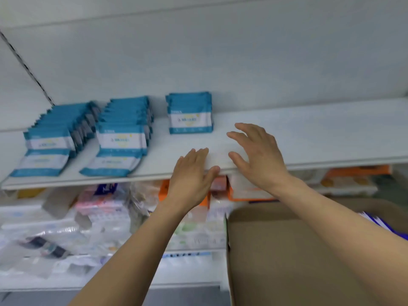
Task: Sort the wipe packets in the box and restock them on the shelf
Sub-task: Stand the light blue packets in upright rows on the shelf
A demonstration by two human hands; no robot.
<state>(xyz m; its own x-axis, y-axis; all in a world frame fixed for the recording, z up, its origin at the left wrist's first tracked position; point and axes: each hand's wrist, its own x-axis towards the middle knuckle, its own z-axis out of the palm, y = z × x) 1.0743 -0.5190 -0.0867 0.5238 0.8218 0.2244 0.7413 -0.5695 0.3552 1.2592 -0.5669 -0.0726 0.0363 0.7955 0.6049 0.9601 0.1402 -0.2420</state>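
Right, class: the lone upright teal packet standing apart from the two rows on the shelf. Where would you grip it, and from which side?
Pinch the upright packet across its top edge, coming from the front and above. It stands on its bottom edge facing outward, with bare shelf on both sides and the top free. The right hand, open and nearest, looks best placed; the left hand is open too.
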